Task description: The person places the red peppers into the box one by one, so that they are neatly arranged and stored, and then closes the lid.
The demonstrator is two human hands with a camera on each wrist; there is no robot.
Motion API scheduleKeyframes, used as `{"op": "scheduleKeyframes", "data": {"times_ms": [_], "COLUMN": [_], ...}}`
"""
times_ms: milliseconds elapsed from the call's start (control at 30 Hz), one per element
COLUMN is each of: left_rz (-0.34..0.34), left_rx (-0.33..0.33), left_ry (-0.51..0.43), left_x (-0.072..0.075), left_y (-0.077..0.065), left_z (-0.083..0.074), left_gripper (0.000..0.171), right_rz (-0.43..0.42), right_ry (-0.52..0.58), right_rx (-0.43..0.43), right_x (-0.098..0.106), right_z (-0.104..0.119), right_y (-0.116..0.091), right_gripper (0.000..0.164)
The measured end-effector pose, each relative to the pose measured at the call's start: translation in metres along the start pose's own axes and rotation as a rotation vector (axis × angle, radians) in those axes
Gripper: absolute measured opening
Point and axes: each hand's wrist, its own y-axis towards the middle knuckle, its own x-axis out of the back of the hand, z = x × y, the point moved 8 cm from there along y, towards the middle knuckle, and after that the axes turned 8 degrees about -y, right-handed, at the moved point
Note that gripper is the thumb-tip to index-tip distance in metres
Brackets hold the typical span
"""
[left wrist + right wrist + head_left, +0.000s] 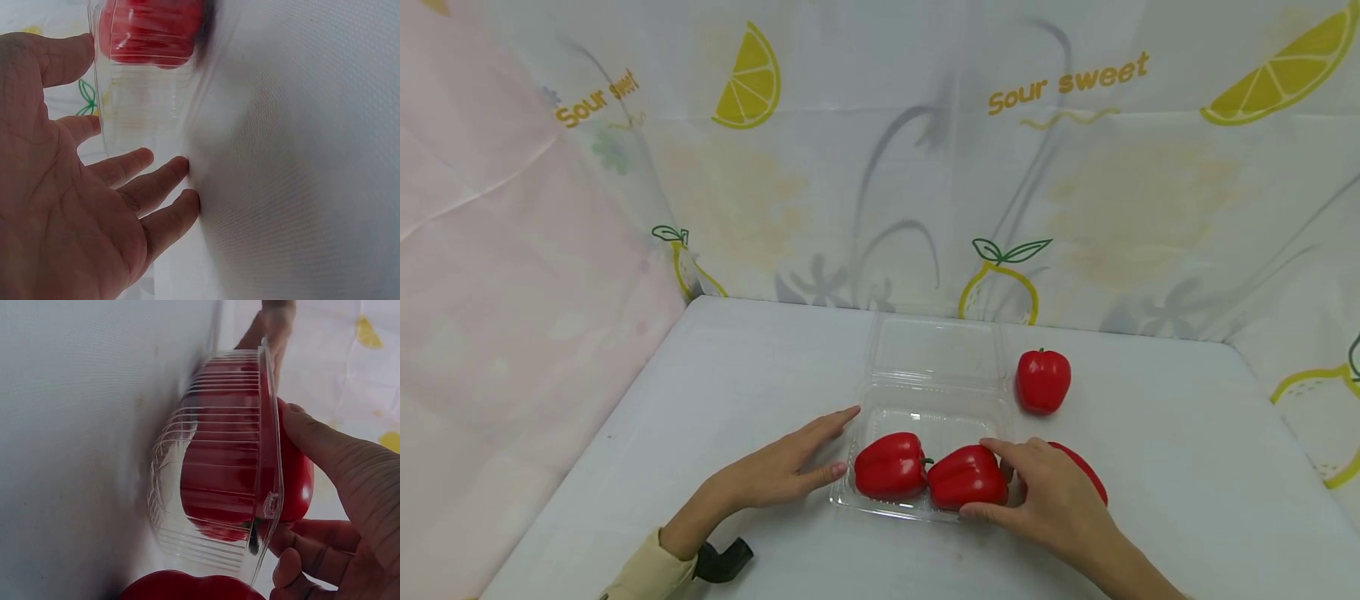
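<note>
While one glossy pepper (966, 479) is held by the right hand (1054, 493), left hand (778, 468) splayed, slipping is judged likely; broadside grip advised.

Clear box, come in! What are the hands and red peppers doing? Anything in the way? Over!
Right hand grips red pepper in clear box. Left hand at box's left edge. Second pepper inside. Lid open, nothing visibly blocking.

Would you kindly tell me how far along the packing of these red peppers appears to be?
Done: the first pepper lies in the clear container. In hand: the right hand grips a second pepper inside it; the left hand is near its left side. Probably left: the third pepper and the fourth pepper, partly hidden by the right hand, both outside, then perhaps closing the open lid.
</note>
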Motion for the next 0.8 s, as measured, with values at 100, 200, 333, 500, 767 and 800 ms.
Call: {"op": "scheduleKeyframes", "data": {"times_ms": [100,200,333,500,767,800], "left_rz": [0.001,0.000,0.000,-0.003,-0.002,-0.001], "left_rx": [0.002,0.001,0.008,0.017,0.015,0.013], "left_ry": [-0.004,-0.003,0.006,0.011,0.007,0.007], "left_x": [0.0002,0.0001,-0.0004,-0.0004,-0.0006,-0.0003], "left_y": [0.0002,0.0003,0.0004,0.0007,0.0006,0.0007], "left_z": [0.0000,0.0000,0.0005,0.0012,0.0008,0.0006], "left_gripper": [0.075,0.075,0.075,0.075,0.074,0.074], "right_rz": [-0.006,-0.016,-0.007,0.041,0.076,0.077], "right_ry": [-0.015,-0.046,-0.085,-0.128,-0.168,-0.166], "right_rx": [0.014,0.027,0.037,0.046,0.071,0.067], "right_x": [-0.0004,-0.0004,-0.0016,-0.0038,-0.0036,-0.0031], "right_z": [0.0007,0.0013,0.0015,0.0014,0.0028,0.0023], "right_y": [0.0001,0.0000,0.0007,0.0020,0.0033,0.0034], "right_gripper": [0.072,0.071,0.072,0.072,0.072,0.072]}}
